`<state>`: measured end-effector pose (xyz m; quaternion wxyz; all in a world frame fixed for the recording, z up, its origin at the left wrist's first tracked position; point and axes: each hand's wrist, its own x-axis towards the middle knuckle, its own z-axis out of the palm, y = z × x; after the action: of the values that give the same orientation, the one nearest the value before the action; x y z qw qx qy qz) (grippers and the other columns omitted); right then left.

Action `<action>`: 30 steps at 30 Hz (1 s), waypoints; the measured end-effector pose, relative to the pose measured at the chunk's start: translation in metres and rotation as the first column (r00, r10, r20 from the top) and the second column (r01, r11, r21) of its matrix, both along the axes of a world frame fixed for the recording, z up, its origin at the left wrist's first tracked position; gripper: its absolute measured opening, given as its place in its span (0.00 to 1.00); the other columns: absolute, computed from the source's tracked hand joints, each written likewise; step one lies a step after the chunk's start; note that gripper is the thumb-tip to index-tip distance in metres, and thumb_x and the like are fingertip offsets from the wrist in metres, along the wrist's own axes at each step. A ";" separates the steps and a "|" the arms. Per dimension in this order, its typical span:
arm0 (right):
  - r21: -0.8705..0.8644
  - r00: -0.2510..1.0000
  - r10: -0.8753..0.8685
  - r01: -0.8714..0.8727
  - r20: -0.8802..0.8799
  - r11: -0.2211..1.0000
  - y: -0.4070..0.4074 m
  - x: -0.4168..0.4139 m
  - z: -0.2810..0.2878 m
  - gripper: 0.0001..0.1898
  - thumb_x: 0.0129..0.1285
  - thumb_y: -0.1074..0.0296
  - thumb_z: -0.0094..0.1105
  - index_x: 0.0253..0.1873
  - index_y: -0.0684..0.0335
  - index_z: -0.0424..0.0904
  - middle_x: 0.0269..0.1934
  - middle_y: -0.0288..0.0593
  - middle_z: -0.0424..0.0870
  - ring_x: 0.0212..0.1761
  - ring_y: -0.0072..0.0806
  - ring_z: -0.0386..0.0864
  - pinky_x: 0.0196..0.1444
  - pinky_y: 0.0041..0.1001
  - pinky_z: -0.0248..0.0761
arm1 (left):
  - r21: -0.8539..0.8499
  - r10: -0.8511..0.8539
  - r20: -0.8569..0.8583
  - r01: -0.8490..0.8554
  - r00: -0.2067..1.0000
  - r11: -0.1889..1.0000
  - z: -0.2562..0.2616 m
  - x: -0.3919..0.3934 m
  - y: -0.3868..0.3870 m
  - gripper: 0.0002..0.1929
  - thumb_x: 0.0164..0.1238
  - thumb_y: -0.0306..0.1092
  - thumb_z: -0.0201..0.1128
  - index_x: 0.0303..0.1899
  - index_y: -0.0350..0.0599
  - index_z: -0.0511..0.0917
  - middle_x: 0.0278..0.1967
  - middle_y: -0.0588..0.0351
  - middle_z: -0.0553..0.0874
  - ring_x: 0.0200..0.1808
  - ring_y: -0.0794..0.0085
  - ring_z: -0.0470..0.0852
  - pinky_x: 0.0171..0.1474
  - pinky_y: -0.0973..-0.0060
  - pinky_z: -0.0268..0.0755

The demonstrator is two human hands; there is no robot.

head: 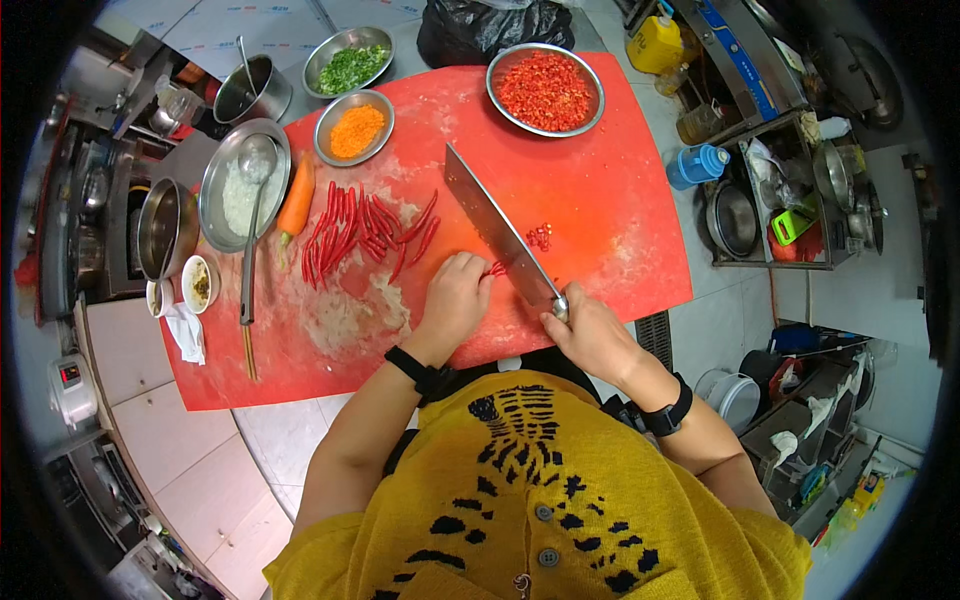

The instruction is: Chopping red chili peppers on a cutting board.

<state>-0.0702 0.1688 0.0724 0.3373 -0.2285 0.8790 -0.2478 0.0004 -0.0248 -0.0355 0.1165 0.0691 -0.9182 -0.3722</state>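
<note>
My right hand [596, 330] grips the handle of a broad cleaver [499, 232], whose blade slants up and to the left over the red cutting board [600, 202]. Left of the blade, my left hand [456, 292] pinches red chili peppers [497, 268], with their cut ends facing the steel. A small pile of chopped chili [540, 237] lies just right of the blade. Several whole red chilies [349, 232] are heaped to the left of my left hand. Most of what my left fingers hold is hidden beneath them.
A steel bowl of chopped chili [544, 90] stands at the board's far side. Bowls of diced orange vegetable [356, 131] and chopped greens [352, 69] sit far left. A carrot [298, 196] lies beside a basin [279, 150] holding a ladle [251, 247].
</note>
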 end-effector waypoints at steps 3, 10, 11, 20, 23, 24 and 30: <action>-0.001 1.000 0.014 -0.014 0.002 1.000 0.003 0.003 -0.003 0.18 0.69 0.61 0.56 0.45 0.76 0.67 0.32 0.69 0.81 0.37 0.64 0.80 0.40 0.50 0.73 | -0.042 0.009 -0.030 -0.010 1.000 0.999 -0.002 0.005 -0.001 0.06 0.59 0.26 0.66 0.37 0.38 0.80 0.36 0.47 0.82 0.40 0.50 0.81 0.45 0.59 0.74; 0.041 0.995 0.041 -0.038 -0.088 0.998 0.002 0.018 -0.022 0.17 0.70 0.61 0.55 0.44 0.72 0.65 0.28 0.66 0.81 0.33 0.64 0.80 0.37 0.52 0.73 | -0.044 -0.008 -0.045 0.006 0.999 0.999 -0.020 0.005 0.003 0.05 0.58 0.25 0.67 0.35 0.38 0.82 0.33 0.48 0.82 0.37 0.52 0.82 0.42 0.61 0.76; 0.031 0.994 0.022 -0.019 -0.110 0.999 0.000 0.018 -0.028 0.17 0.70 0.61 0.55 0.44 0.72 0.65 0.28 0.66 0.81 0.33 0.63 0.80 0.36 0.52 0.73 | -0.052 -0.018 -0.056 0.015 0.998 0.999 -0.022 0.005 0.003 0.04 0.58 0.25 0.67 0.35 0.38 0.83 0.32 0.48 0.82 0.36 0.51 0.82 0.41 0.61 0.76; -0.042 0.991 0.017 -0.022 -0.129 0.999 -0.007 0.005 -0.019 0.17 0.70 0.61 0.55 0.44 0.73 0.65 0.28 0.66 0.81 0.33 0.62 0.80 0.37 0.51 0.74 | -0.034 -0.073 -0.055 0.071 0.996 0.997 -0.017 0.004 0.000 0.03 0.57 0.25 0.67 0.32 0.38 0.82 0.31 0.47 0.81 0.36 0.51 0.81 0.42 0.60 0.75; 0.025 0.995 0.019 -0.017 -0.098 1.000 -0.006 0.015 -0.008 0.18 0.69 0.60 0.55 0.45 0.73 0.65 0.28 0.66 0.81 0.33 0.62 0.81 0.37 0.50 0.74 | -0.025 -0.088 -0.029 0.087 0.996 0.996 -0.018 0.004 -0.002 0.03 0.57 0.24 0.67 0.31 0.38 0.81 0.31 0.47 0.80 0.36 0.50 0.81 0.41 0.59 0.75; 0.069 0.995 0.015 -0.008 -0.098 0.998 -0.005 0.021 -0.007 0.18 0.69 0.60 0.56 0.45 0.73 0.65 0.28 0.66 0.81 0.33 0.62 0.81 0.36 0.50 0.74 | -0.018 -0.094 -0.031 0.094 0.995 0.995 -0.019 0.003 -0.003 0.03 0.57 0.24 0.67 0.31 0.38 0.81 0.31 0.47 0.80 0.36 0.50 0.81 0.41 0.59 0.75; 0.055 0.977 -0.053 0.066 -0.205 0.996 -0.014 0.033 -0.038 0.17 0.70 0.60 0.55 0.44 0.72 0.66 0.29 0.66 0.81 0.32 0.61 0.81 0.35 0.50 0.74 | -0.028 -0.141 -0.042 0.140 0.989 0.990 -0.015 0.001 -0.005 0.03 0.57 0.24 0.66 0.29 0.38 0.80 0.32 0.46 0.80 0.38 0.50 0.80 0.43 0.60 0.75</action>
<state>-0.0376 0.1550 0.0347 0.2451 -0.2157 0.9225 -0.2059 0.0013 -0.0302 -0.0509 0.1112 -0.0053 -0.9227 -0.3692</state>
